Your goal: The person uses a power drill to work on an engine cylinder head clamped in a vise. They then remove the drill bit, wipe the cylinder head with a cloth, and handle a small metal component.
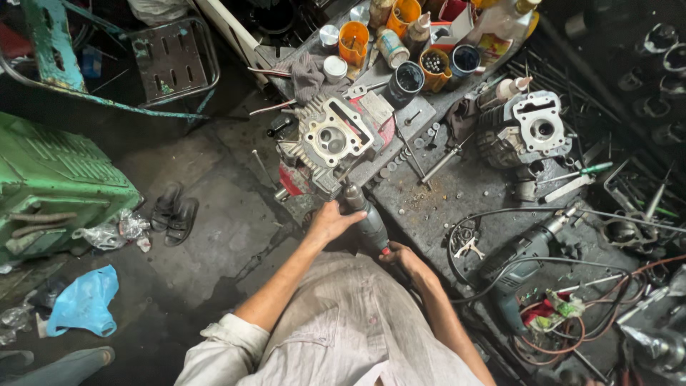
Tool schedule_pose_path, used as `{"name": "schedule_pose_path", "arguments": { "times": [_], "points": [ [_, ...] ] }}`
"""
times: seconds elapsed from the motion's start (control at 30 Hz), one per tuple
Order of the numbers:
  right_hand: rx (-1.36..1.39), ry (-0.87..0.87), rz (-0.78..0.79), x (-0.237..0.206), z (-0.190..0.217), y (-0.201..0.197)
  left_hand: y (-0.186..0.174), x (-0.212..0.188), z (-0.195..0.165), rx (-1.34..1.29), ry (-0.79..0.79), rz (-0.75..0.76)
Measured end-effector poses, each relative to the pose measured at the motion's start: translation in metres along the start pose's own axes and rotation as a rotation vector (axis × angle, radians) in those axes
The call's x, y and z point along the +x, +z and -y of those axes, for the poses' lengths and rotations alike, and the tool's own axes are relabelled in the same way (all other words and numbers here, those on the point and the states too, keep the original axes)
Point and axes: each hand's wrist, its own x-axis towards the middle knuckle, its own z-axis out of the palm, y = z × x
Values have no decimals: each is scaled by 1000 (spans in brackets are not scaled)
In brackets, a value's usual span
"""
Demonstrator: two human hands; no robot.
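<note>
Workbench counts
Two cylinder heads (334,137) (537,129), two power drills (364,218) (518,261), three orange cups (353,41) (405,14) (434,68), two sandals (173,214).

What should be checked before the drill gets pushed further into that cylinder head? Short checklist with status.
1. Left hand grips the drill near its front: ok.
2. Right hand on the drill's rear: ok.
3. Drill tip meets the cylinder head at its lower edge: ok; exact seating cannot tell.
4. Cylinder head clamped or fixed to the bench: cannot tell.
5. Loose rods and small parts lie right beside the head: not ok.
6. Second drill and its cables sit close to the right arm: not ok.
</note>
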Motion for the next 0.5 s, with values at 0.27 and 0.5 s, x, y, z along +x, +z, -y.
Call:
{"name": "schedule_pose_path", "arguments": {
  "times": [0.27, 0.5],
  "points": [
    [16, 77, -70, 6, -13, 0, -4, -4, -3, 75, -115, -6],
    [55, 20, -35, -6, -2, 0, 1, -5, -3, -189, 76, -14]
  ]
}}
